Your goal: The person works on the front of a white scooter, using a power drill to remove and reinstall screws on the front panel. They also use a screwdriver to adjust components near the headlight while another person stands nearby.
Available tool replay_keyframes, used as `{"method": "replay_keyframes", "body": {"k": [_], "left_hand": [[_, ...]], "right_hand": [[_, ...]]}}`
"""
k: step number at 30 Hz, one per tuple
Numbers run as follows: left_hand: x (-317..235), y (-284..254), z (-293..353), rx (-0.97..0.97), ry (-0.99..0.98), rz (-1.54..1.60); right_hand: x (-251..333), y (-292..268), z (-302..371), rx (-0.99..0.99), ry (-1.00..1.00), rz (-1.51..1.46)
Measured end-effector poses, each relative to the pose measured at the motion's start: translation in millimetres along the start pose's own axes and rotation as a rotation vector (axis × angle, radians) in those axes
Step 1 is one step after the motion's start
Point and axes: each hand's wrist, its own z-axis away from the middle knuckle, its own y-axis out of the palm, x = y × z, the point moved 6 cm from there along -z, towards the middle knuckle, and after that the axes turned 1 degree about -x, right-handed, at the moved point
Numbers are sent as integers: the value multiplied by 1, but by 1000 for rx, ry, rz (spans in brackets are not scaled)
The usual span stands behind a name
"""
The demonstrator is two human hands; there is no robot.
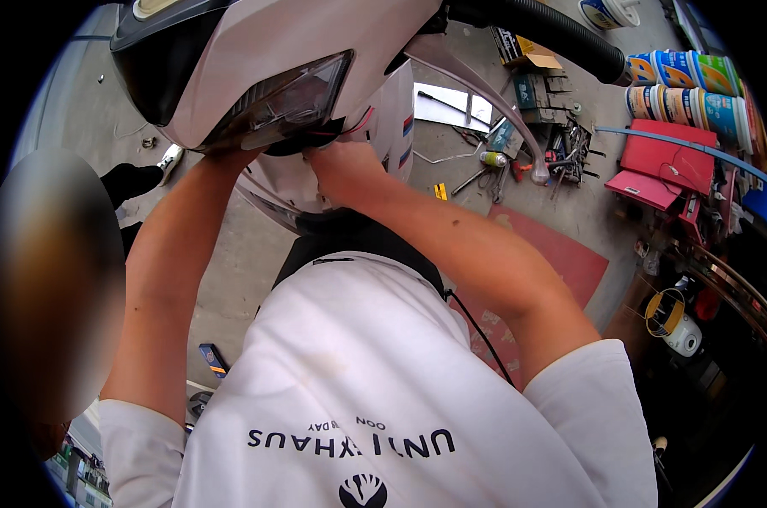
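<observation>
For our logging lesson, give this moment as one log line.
left hand: hidden behind headlight; right hand: near headlight, grip unclear; red wire: nearby

One head-worn fisheye looks steeply down, close above the wearer's white T-shirt (358, 356) and a scooter fairing (290, 34).

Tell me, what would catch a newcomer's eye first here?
Probably the big white scooter at the top, its headlight just above the person's left forearm and right hand. Next, the tools strewn over the floor, upper right of centre. Then the bright red case farther right, below colourful stacked buckets in this view.
</observation>
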Motion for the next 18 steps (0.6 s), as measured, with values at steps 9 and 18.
{"method": "replay_keyframes", "body": {"k": [9,18], "left_hand": [[-20,9,0,-50,155,-974],[-4,10,17,-132,181,-1412]], "right_hand": [[-4,-37,17,140,80,-61],[-57,-44,142,-59,390,-689]]}}
